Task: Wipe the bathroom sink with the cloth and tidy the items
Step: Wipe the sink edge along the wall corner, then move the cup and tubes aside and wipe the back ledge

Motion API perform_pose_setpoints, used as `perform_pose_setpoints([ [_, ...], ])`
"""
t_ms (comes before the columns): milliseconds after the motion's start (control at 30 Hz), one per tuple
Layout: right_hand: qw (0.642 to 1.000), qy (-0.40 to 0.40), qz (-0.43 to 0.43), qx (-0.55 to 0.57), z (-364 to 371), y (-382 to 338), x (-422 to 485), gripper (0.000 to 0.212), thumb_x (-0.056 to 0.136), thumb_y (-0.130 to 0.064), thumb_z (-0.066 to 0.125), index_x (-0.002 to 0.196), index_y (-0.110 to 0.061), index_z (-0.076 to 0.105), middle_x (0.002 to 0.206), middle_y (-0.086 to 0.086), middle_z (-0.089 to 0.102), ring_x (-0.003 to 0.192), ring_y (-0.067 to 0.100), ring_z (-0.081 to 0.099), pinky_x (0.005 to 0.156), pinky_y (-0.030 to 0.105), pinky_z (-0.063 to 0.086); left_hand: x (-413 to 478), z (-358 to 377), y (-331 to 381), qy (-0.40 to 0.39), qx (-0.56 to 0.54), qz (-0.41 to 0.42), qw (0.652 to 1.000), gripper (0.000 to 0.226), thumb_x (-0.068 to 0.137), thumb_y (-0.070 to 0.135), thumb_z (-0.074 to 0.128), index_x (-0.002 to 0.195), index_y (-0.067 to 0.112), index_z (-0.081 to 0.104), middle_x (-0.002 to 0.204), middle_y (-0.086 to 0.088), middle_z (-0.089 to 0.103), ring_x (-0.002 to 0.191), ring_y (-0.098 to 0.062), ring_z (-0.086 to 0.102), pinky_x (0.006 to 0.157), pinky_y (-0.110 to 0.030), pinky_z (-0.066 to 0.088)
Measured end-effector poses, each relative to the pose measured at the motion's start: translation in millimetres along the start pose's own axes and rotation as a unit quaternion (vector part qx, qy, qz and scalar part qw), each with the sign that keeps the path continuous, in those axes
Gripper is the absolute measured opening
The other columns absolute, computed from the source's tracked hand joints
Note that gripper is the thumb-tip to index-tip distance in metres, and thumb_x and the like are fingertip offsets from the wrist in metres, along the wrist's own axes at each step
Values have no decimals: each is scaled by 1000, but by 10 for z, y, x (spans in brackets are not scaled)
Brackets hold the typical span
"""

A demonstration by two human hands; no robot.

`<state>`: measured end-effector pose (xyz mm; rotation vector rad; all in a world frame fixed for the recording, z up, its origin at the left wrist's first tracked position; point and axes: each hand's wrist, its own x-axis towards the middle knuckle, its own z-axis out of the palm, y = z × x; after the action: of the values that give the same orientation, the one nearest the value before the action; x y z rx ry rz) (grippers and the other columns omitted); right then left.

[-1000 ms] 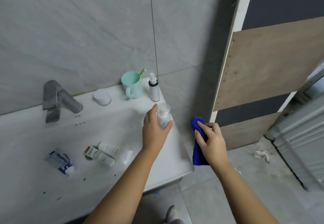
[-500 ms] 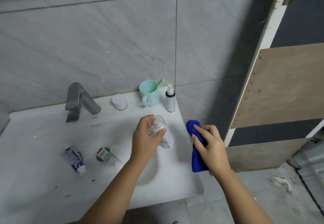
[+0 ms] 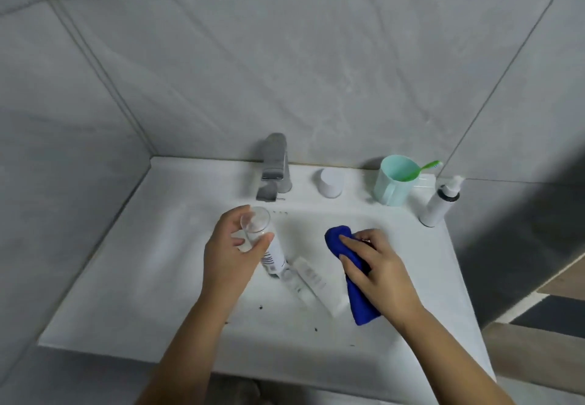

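My left hand grips a clear-capped white bottle over the middle of the white sink. My right hand holds a bunched blue cloth above the basin's right half. Two white tubes lie in the basin between my hands, partly under the bottle. On the back ledge stand a small white jar, a mint cup with a green toothbrush, and a white pump bottle.
A grey metal faucet stands at the back centre of the sink. Grey tiled walls close in behind and on the left. Dark specks dot the basin's front. A wooden panel and dark floor lie to the right.
My view has swung left, centring the sink. My left hand carried the bottle from the right edge to the basin's middle. My right hand brought the cloth over the basin.
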<state>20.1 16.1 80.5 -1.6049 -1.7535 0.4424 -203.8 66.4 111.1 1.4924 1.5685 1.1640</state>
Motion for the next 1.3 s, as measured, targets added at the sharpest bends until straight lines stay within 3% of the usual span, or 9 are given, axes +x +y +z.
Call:
perform_pose_setpoints([
  [100,999,-32,-17,-5,380,-369,276,34,82,-27,56,112,-13,64,102,-3,51,81,9,54,77,-1,32,267,-516,-223,24,0,-14,1000,44,73,14,76,107,32,54,100,27,55,80,11,56,61,-3,43],
  [300,996,-72,-51,-16,1109,-1034,853,40,84,-36,50,114,-14,63,103,4,56,79,13,56,72,19,43,854,-1367,-715,77,1,-42,996,48,73,10,76,97,43,51,98,29,55,81,-9,59,67,-17,44],
  [400,994,-93,-58,-28,1448,-1255,1083,41,83,-37,46,111,-14,64,99,5,57,77,16,57,70,21,43,1147,-1679,-918,88,20,-59,994,42,75,11,74,108,30,55,102,17,57,82,-15,59,64,-14,40],
  [500,993,-95,-50,-41,1720,-1386,1267,35,82,-30,54,110,-12,65,98,7,58,73,20,58,68,23,43,1420,-1909,-1126,90,32,-73,993,41,75,11,73,111,24,56,105,9,58,84,-19,59,69,-22,42],
  [667,994,-94,-33,-45,2045,-1512,1410,31,83,-23,59,111,-11,65,99,8,57,76,22,58,68,28,47,1713,-2131,-1425,86,31,-75,993,37,74,7,72,102,25,56,95,10,59,87,-20,60,74,-26,44],
  [900,993,-105,-26,-47,2302,-1601,1494,28,85,-16,63,112,-13,64,103,6,55,75,15,52,69,24,42,1859,-2225,-1697,85,25,-93,992,46,76,10,72,119,16,56,107,2,62,90,-18,60,76,-26,45],
  [1067,993,-105,-27,-50,2373,-1629,1517,29,83,-23,60,110,-14,65,101,5,56,74,14,53,67,24,43,1880,-2250,-1795,92,59,-77,991,49,77,12,72,122,15,54,117,0,60,101,-22,58,87,-32,46],
  [1300,996,-78,-18,-39,2280,-1605,1457,29,85,-15,63,114,-15,64,104,3,55,76,14,54,68,22,41,1816,-2309,-1613,105,110,15,988,58,73,9,76,125,7,52,129,-8,50,115,-17,48,93,-14,31],
])
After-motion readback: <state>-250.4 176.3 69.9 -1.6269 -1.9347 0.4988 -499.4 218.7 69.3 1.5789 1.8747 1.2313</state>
